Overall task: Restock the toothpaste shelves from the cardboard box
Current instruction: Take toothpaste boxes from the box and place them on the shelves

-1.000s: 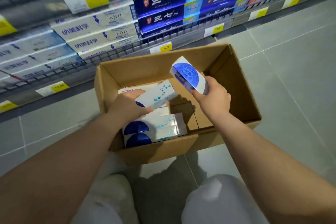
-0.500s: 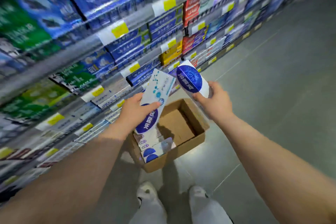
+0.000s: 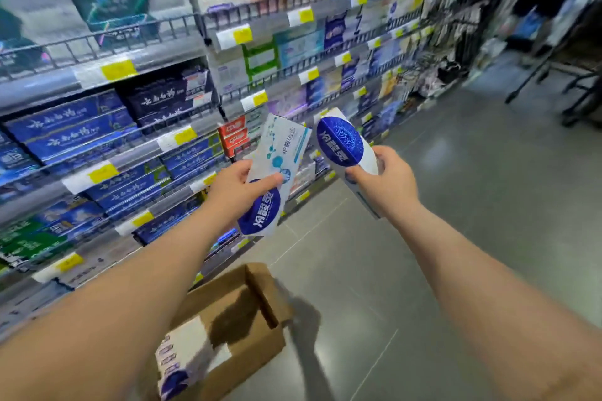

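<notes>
Lifted from the box point(image 3: 260, 290) up to the shelves point(image 3: 39, 88): left hand point(image 3: 234, 192) grips one carton point(image 3: 280, 153), right hand point(image 3: 387, 182) a second carton point(image 3: 342, 143); placing likely comes next.

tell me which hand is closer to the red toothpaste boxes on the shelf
Left. The left hand, gripping a white toothpaste box, is just below the red boxes; the right hand holds another box farther to their right.
</notes>
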`<state>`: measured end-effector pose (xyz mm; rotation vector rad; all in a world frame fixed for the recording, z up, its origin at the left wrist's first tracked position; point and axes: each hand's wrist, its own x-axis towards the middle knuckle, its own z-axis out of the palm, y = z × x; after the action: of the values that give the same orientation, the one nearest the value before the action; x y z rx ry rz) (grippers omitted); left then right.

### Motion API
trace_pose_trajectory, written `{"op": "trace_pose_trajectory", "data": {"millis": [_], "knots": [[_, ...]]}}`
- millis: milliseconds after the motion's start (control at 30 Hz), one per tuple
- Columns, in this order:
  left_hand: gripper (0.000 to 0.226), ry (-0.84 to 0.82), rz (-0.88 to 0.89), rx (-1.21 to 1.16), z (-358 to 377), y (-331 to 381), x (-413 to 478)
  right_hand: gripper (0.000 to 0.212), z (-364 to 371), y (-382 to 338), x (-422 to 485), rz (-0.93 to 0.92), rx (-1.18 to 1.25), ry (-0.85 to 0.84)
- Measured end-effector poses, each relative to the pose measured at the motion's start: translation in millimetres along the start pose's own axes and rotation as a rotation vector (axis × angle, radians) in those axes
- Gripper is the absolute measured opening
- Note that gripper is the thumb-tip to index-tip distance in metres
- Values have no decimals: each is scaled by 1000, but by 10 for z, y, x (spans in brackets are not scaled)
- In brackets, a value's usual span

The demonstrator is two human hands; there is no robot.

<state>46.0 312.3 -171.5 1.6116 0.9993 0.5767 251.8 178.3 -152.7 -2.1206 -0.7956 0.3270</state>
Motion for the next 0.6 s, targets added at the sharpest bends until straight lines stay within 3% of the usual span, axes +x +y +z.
{"op": "trace_pose_trajectory", "data": {"millis": [267,400,600], "knots": [[27,17,103,-11,839,732,768,47,-760,341,1084,-45,83,58],[39,28,155,-42,1110,998,1518,43,-847,323,1877,-108,84,48],[22,75,223,-79,1403,1545,2744,41,-981,35,3256,-198,84,57]]}}
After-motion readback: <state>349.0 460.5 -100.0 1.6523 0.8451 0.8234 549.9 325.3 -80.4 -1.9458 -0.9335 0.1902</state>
